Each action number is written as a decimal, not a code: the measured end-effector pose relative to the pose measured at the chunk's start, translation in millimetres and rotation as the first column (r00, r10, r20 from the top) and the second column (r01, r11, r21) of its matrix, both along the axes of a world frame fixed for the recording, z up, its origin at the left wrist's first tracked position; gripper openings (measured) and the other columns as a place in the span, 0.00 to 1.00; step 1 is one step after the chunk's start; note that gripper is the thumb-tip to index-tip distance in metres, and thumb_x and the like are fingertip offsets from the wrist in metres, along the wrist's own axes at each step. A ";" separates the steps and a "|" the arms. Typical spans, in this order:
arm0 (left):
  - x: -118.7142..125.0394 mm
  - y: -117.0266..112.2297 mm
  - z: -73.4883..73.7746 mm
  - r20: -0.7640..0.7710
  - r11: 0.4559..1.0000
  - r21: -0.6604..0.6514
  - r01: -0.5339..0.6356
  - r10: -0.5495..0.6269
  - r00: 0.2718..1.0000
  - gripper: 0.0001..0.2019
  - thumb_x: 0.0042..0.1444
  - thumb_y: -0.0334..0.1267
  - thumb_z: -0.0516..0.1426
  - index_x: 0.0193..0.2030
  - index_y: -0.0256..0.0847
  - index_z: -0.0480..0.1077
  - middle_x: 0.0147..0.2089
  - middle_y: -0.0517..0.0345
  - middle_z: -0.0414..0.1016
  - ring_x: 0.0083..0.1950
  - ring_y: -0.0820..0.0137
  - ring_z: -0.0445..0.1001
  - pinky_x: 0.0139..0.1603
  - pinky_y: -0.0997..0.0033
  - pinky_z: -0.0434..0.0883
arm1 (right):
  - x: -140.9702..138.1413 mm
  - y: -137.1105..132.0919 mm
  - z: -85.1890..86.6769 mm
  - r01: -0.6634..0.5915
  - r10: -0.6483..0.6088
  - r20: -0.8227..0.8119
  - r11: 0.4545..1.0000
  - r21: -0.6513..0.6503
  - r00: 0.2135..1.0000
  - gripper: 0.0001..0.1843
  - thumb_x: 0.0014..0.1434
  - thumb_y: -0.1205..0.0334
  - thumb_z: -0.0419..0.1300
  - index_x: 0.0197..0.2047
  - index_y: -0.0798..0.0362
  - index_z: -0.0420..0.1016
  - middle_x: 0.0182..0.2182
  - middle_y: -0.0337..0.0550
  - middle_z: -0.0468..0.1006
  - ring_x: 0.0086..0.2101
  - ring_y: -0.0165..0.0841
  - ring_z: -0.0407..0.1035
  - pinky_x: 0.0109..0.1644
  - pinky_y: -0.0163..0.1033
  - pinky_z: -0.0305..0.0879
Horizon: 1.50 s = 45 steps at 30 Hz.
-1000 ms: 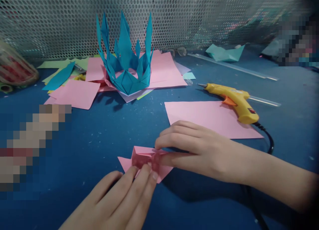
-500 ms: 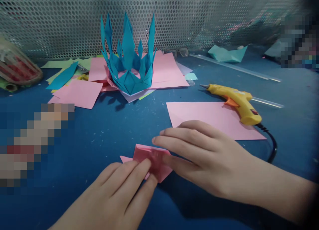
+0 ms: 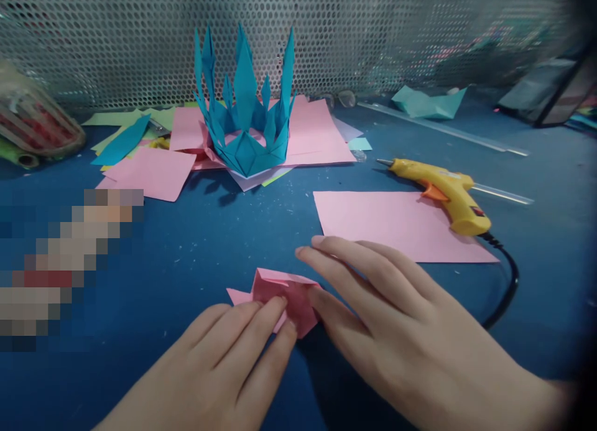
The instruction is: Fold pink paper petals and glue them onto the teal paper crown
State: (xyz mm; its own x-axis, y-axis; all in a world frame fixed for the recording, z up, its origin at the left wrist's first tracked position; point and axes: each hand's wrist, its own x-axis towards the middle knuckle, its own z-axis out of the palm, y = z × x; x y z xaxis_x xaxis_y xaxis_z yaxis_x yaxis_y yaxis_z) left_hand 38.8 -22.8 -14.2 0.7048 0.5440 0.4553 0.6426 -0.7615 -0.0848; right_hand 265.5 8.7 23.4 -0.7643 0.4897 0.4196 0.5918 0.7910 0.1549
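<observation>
A small folded pink paper piece [image 3: 280, 295] lies on the blue table [image 3: 196, 244] near the front. My left hand [image 3: 224, 362] presses its near edge with the fingertips, fingers held together. My right hand [image 3: 401, 331] rests at its right side, thumb against the paper and fingers stretched out over it. A flat pink sheet [image 3: 396, 222] lies just behind my right hand.
A blue folded paper crown [image 3: 245, 117] stands on loose pink sheets [image 3: 149, 173] at the back. A yellow glue gun [image 3: 445, 191] with a black cord [image 3: 506, 288] lies at right, glue sticks [image 3: 448, 129] and teal folded paper [image 3: 426, 101] behind it. Perforated metal screen [image 3: 326, 33] closes the back.
My right hand has let go of its pinch on the pink piece and slid right and nearer, fingers now flatter. The view has shifted slightly; my left hand stays on the paper.
</observation>
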 end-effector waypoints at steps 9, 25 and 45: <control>4.9 -14.4 -1.5 0.067 0.999 0.047 0.006 -0.009 0.998 0.18 0.67 0.28 0.48 0.49 0.51 0.75 0.44 0.65 0.85 0.54 0.67 0.76 0.70 0.67 0.56 | -4.2 1.7 0.1 -0.022 0.022 -0.002 1.000 -0.005 1.000 0.22 0.73 0.70 0.45 0.50 0.54 0.82 0.61 0.44 0.75 0.62 0.41 0.62 0.62 0.47 0.67; -19.1 33.0 33.4 -0.103 0.994 -0.102 0.039 -0.049 0.994 0.20 0.68 0.25 0.46 0.64 0.36 0.66 0.68 0.52 0.71 0.69 0.58 0.63 0.70 0.56 0.57 | -14.7 -5.0 -11.3 -0.055 0.037 -0.120 0.987 -0.148 0.992 0.21 0.73 0.65 0.49 0.37 0.59 0.82 0.33 0.47 0.82 0.31 0.37 0.69 0.33 0.44 0.62; -22.4 42.0 32.9 0.130 0.972 -0.237 0.001 0.030 0.991 0.16 0.67 0.27 0.47 0.49 0.44 0.74 0.42 0.60 0.80 0.37 0.73 0.80 0.40 0.79 0.77 | 0.7 26.8 -3.3 -0.281 0.269 -0.100 0.950 -0.136 0.958 0.18 0.73 0.71 0.49 0.46 0.59 0.82 0.46 0.42 0.85 0.47 0.35 0.77 0.52 0.43 0.70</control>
State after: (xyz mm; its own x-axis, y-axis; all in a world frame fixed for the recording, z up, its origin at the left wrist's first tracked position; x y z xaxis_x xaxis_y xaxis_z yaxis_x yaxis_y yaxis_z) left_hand 16.4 19.1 18.7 0.6388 0.6568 0.4008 0.6471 -0.7404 0.1820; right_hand 266.2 35.5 20.1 -0.8451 0.3261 0.4237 0.3538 0.9352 -0.0141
